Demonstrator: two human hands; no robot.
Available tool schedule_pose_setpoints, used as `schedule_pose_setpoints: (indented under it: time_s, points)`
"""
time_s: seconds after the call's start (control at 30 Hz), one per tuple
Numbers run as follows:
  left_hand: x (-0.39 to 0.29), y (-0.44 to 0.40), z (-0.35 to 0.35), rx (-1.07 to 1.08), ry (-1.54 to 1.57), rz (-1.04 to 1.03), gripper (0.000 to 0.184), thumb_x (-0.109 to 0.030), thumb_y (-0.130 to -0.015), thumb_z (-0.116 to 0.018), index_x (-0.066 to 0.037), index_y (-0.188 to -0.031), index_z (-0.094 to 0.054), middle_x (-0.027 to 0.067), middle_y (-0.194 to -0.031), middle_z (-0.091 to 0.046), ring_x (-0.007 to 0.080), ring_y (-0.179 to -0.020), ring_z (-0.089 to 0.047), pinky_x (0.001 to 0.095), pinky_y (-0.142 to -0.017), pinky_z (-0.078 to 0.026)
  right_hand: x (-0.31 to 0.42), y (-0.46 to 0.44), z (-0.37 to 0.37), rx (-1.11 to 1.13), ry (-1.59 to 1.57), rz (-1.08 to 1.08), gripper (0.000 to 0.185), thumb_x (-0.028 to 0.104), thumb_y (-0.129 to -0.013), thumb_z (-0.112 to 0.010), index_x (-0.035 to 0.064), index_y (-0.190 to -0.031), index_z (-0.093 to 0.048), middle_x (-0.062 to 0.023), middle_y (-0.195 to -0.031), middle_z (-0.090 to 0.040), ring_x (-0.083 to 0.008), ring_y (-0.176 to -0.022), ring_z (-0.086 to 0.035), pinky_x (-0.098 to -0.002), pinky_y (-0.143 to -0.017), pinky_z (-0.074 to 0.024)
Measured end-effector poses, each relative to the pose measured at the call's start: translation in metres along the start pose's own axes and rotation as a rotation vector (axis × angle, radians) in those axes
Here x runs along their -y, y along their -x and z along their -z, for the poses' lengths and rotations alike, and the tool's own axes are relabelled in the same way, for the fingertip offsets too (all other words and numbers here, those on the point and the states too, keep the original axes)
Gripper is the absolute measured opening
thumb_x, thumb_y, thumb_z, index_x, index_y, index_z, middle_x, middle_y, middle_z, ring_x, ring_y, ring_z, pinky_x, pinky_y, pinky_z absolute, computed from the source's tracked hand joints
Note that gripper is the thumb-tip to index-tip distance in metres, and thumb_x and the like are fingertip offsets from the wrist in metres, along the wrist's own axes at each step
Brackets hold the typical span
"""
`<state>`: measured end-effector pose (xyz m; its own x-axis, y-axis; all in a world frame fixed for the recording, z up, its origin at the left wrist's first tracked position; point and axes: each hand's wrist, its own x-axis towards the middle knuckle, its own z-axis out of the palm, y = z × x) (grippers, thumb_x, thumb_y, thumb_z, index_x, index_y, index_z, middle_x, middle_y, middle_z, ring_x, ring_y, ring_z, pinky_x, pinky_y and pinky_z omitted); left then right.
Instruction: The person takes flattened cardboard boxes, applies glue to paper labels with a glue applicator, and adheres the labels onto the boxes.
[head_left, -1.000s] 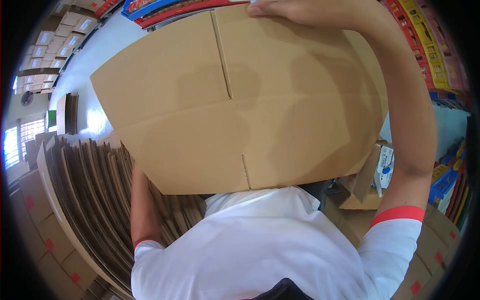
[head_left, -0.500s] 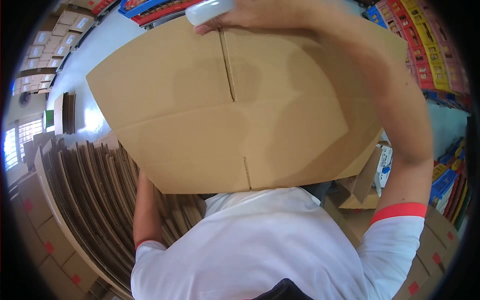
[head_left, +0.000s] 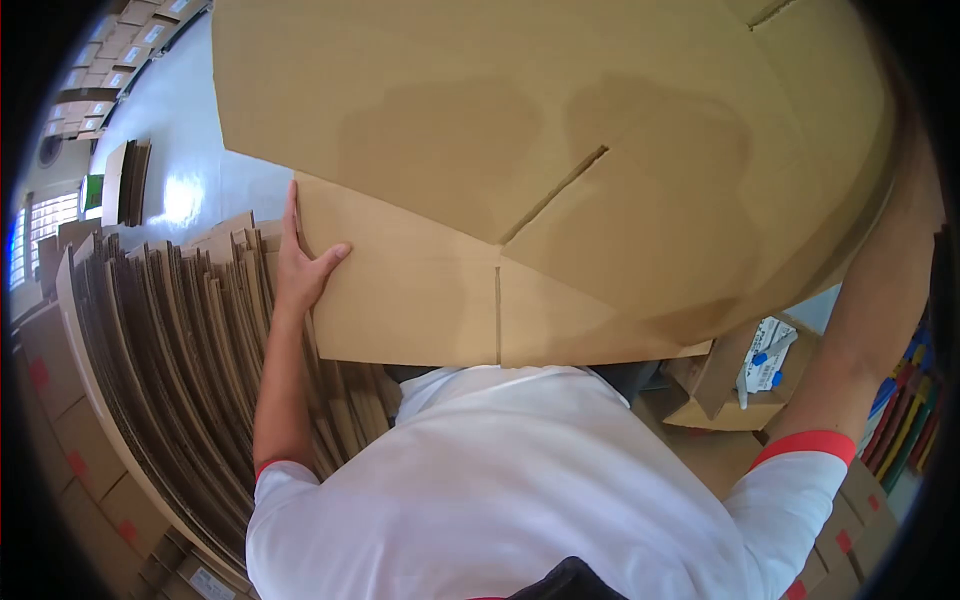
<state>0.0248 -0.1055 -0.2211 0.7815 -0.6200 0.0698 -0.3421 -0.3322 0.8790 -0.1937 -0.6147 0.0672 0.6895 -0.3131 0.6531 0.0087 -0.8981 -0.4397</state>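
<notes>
A large flap of brown cardboard carton (head_left: 430, 120) fills the upper view, tilted, with a cut slot running diagonally through its lower part. Below it lies a lower cardboard panel (head_left: 400, 300) with an upright slot, its bottom edge close to my white shirt. Whether both belong to one carton I cannot tell. My left hand (head_left: 308, 268) grips the lower panel's left edge, thumb on the front face and a finger stretched up along the edge. On the right, my forearm reaches up behind the cardboard, which hides my right hand.
Many flat cartons (head_left: 170, 350) stand packed upright at my left. An open carton (head_left: 690, 400) at right holds a white-and-blue printed item (head_left: 768, 355). More flat cardboard (head_left: 125, 185) leans on the shiny floor (head_left: 185, 110), and stacked boxes (head_left: 120, 50) line the far left.
The upper cardboard has swung up and turned, uncovering the lower panel. My left hand has come into view at its edge. My right hand, formerly at the top with a white glossy object, is now hidden.
</notes>
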Motion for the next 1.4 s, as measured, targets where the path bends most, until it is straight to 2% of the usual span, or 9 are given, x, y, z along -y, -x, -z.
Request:
schedule_pose_setpoints:
  time_s: [0.2, 0.4, 0.67, 0.83, 0.9, 1.03, 1.13, 1.33, 1.4]
  points:
    - [0.004, -0.005, 0.008, 0.110, -0.085, 0.180, 0.089, -0.020, -0.075, -0.090, -0.003, -0.151, -0.045, 0.0175, -0.148, -0.050, 0.0301, -0.131, -0.053, 0.0422, -0.108, -0.046, 0.016, 0.005, -0.001, 0.272, 0.012, 0.028, 0.028, 0.040, -0.089, -0.079, 0.0160, -0.085, -0.065, 0.0025, -0.077, -0.056, -0.0123, -0.079, -0.055, -0.0277, -0.089, -0.0420]
    - [-0.026, 0.002, 0.007, -0.087, -0.723, -0.085, 0.066, -0.019, -0.078, -0.088, 0.001, -0.135, -0.060, 0.0170, -0.138, -0.055, 0.0291, -0.112, -0.059, 0.0386, -0.096, -0.051, 0.037, 0.014, -0.049, 0.628, 0.061, -0.004, 0.026, 0.037, -0.091, -0.078, 0.0124, -0.089, -0.069, -0.0004, -0.078, -0.062, -0.0139, -0.077, -0.058, -0.0302, -0.082, -0.0458]
    - [-0.021, -0.007, 0.037, -0.190, 0.130, 0.516, 0.031, -0.027, -0.099, -0.068, -0.001, -0.116, -0.068, -0.0013, -0.085, -0.067, 0.0087, -0.076, -0.057, 0.0278, -0.075, -0.048, 0.041, -0.019, -0.112, 0.895, 0.059, -0.065, 0.026, 0.033, -0.093, -0.076, 0.0077, -0.096, -0.074, -0.0042, -0.081, -0.069, -0.0160, -0.076, -0.063, -0.0335, -0.074, -0.0508]
    - [-0.011, -0.026, 0.054, 0.065, 0.243, 0.620, 0.026, -0.028, -0.107, -0.058, -0.004, -0.113, -0.067, -0.0035, -0.089, -0.064, 0.0050, -0.080, -0.055, 0.0230, -0.075, -0.044, -0.016, -0.014, -0.184, 1.039, -0.012, -0.075, 0.026, 0.031, -0.094, -0.075, 0.0048, -0.095, -0.073, -0.0057, -0.080, -0.071, -0.0175, -0.075, -0.064, -0.0351, -0.072, -0.0525]
    - [-0.005, -0.026, 0.054, 0.108, 0.326, 0.307, 0.028, -0.028, -0.111, -0.050, -0.005, -0.114, -0.066, -0.0035, -0.092, -0.062, 0.0059, -0.088, -0.057, 0.0241, -0.080, -0.046, -0.039, 0.006, -0.210, 1.090, -0.113, -0.050, 0.030, 0.031, -0.095, -0.074, 0.0031, -0.089, -0.067, -0.0052, -0.079, -0.067, -0.0194, -0.077, -0.063, -0.0356, -0.073, -0.0512]
    - [-0.032, -0.012, 0.037, -0.167, 0.588, 0.315, 0.027, -0.027, -0.113, -0.047, -0.006, -0.115, -0.064, -0.0014, -0.099, -0.062, 0.0070, -0.095, -0.060, 0.0256, -0.084, -0.049, -0.008, 0.026, -0.211, 0.861, -0.301, -0.085, 0.031, 0.034, -0.093, -0.076, 0.0039, -0.096, -0.069, -0.0052, -0.086, -0.068, -0.0192, -0.079, -0.062, -0.0362, -0.072, -0.0502]
    - [-0.025, 0.000, 0.032, -0.194, 0.889, 0.329, 0.025, -0.026, -0.112, -0.049, -0.007, -0.119, -0.063, 0.0021, -0.109, -0.065, 0.0092, -0.099, -0.062, 0.0270, -0.089, -0.051, 0.030, 0.004, -0.176, 1.052, -0.156, -0.287, 0.033, 0.035, -0.091, -0.079, 0.0034, -0.095, -0.070, -0.0058, -0.082, -0.067, -0.0174, -0.076, -0.062, -0.0352, -0.070, -0.0499]
    - [0.057, 0.012, 0.046, 0.092, 0.095, 0.424, 0.030, -0.017, -0.106, -0.059, -0.004, -0.134, -0.060, 0.0073, -0.124, -0.066, 0.0150, -0.108, -0.064, 0.0293, -0.094, -0.053, 0.067, -0.016, -0.145, 1.142, 0.008, -0.342, 0.036, 0.035, -0.085, -0.085, 0.0021, -0.090, -0.069, -0.0038, -0.071, -0.065, -0.0150, -0.065, -0.058, -0.0337, -0.059, -0.0464]
    - [0.062, 0.032, 0.037, 0.085, 0.183, 0.404, 0.032, -0.017, -0.105, -0.061, -0.004, -0.134, -0.059, 0.0076, -0.124, -0.066, 0.0155, -0.109, -0.064, 0.0297, -0.095, -0.053, 0.065, -0.010, -0.144, 1.083, -0.004, -0.277, 0.036, 0.033, -0.084, -0.086, 0.0015, -0.088, -0.069, -0.0035, -0.071, -0.065, -0.0144, -0.064, -0.057, -0.0332, -0.058, -0.0459]
